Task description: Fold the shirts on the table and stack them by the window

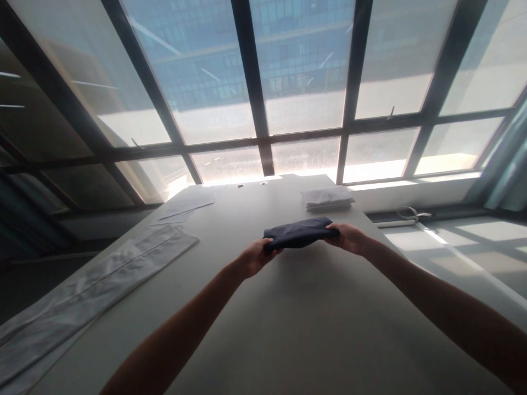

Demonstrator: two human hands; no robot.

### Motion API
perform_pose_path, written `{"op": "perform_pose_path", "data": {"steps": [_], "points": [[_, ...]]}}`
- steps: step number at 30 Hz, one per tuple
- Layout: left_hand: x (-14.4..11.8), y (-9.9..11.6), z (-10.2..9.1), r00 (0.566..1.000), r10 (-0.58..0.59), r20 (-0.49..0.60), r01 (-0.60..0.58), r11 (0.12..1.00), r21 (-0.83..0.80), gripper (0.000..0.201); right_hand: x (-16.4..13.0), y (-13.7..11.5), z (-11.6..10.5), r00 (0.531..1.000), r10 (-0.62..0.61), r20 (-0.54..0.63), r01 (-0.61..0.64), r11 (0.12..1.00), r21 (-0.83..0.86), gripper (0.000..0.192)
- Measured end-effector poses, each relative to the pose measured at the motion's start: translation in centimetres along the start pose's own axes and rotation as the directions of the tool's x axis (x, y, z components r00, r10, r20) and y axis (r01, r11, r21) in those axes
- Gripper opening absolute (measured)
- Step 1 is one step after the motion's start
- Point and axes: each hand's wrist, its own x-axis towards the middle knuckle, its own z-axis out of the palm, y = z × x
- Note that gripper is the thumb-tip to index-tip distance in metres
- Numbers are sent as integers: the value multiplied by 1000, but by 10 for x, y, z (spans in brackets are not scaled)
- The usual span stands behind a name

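A dark navy folded cloth (300, 232) is held up over the white table, stretched between my two hands. My left hand (256, 257) grips its left end, thumb on top and fingers beneath. At the other end my right hand (346, 237) pinches the cloth the same way. What kind of garment it is, if any, cannot be made out. Just beyond the cloth, toward the right, lies a neat stack of folded white cloths (328, 198).
The white table (321, 329) runs toward large framed windows (304, 71). Long pale grey cloth (99, 291) lies along its left side, with thin white sheets (187, 204) behind it. Cable holes (240, 186) sit near the far edge. A coiled cable (409, 213) lies on the floor at right.
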Motion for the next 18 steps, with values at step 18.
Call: {"op": "perform_pose_path", "data": {"steps": [18], "points": [[228,62,191,914,404,27,-397,882,254,53,192,-150,-79,745,-602,-286,472,779,-413,19]]}}
